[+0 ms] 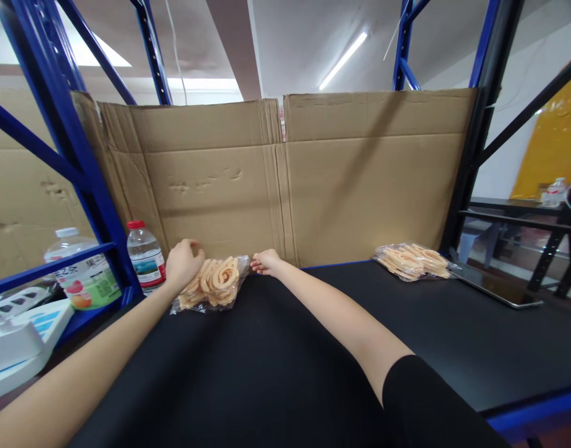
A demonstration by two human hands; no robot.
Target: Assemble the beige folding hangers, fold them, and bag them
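Observation:
A clear plastic bag of orange rubber bands (214, 283) lies on the black table (276, 354) against the cardboard wall. My left hand (183, 261) rests on the bag's left end with fingers curled over it. My right hand (265, 262) pinches the bag's right edge, fingers closed. A second bag of orange bands (410, 261) lies far to the right, untouched.
A cardboard sheet (285, 174) stands along the back of the table. A water bottle with a red cap (146, 255) and a larger jug (80, 274) stand at the left by the blue rack post (80, 155). A tablet (495, 287) lies at the right.

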